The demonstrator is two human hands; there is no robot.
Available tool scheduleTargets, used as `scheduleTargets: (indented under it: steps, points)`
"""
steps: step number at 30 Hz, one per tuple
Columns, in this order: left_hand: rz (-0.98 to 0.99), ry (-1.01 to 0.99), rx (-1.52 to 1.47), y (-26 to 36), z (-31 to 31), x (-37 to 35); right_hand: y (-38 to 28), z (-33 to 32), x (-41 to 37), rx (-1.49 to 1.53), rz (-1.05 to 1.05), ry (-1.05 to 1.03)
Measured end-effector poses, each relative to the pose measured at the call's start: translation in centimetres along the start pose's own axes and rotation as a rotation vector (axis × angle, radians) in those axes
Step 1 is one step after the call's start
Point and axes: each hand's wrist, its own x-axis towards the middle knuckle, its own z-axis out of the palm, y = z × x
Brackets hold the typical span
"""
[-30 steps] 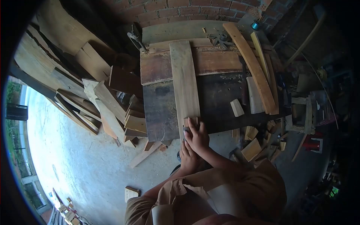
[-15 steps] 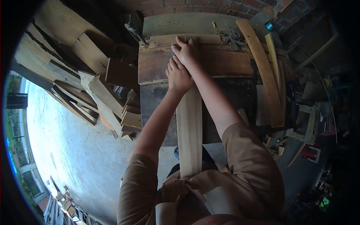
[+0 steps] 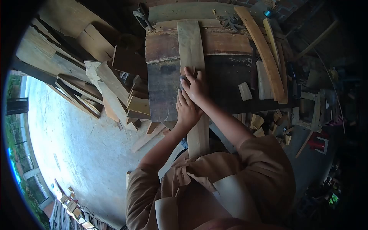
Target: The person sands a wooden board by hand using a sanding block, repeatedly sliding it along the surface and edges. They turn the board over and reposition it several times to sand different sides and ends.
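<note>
A long pale board (image 3: 191, 44) lies lengthwise on the workbench, its near end against my shirt. My right hand (image 3: 197, 86) grips a small hand tool (image 3: 183, 78) that looks like a hand plane, pressed on top of the board. Only a dark end and a bit of wood show past the fingers. Just behind, my left hand (image 3: 188, 109) bears on the same tool, fingers pointing forward and touching my right hand. The tool's underside and most of its body are hidden by both hands.
The workbench (image 3: 165, 92) has a metal clamp (image 3: 141, 16) at its far left corner. A curved plank (image 3: 264, 53) and a small wood block (image 3: 245, 91) lie to the right. Scrap boards (image 3: 111, 80) lean at left; offcuts (image 3: 257, 121) lie on the floor at right.
Both hands have drawn back along the board from its far end toward my body, still on the tool. The board's far part is now uncovered. The view has tilted down.
</note>
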Motion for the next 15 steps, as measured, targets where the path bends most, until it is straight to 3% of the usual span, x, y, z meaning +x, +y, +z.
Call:
scheduleTargets:
  steps: [3,6,11,15]
  points:
    - [0.056,0.005,0.009,0.7,0.2,-8.1,-0.9,-0.9,-8.5,-0.012,-0.022,0.025]
    - [0.006,-0.042,-0.028,0.9,0.4,-7.7,-0.5,-0.7,-7.9,0.013,0.006,-0.009]
    - [0.023,0.077,0.058,-1.1,1.2,5.2,0.2,0.5,5.1,-0.074,-0.007,0.083]
    - [-0.023,0.151,0.068,-2.8,1.9,17.6,0.0,0.9,17.9,-0.02,0.085,-0.095]
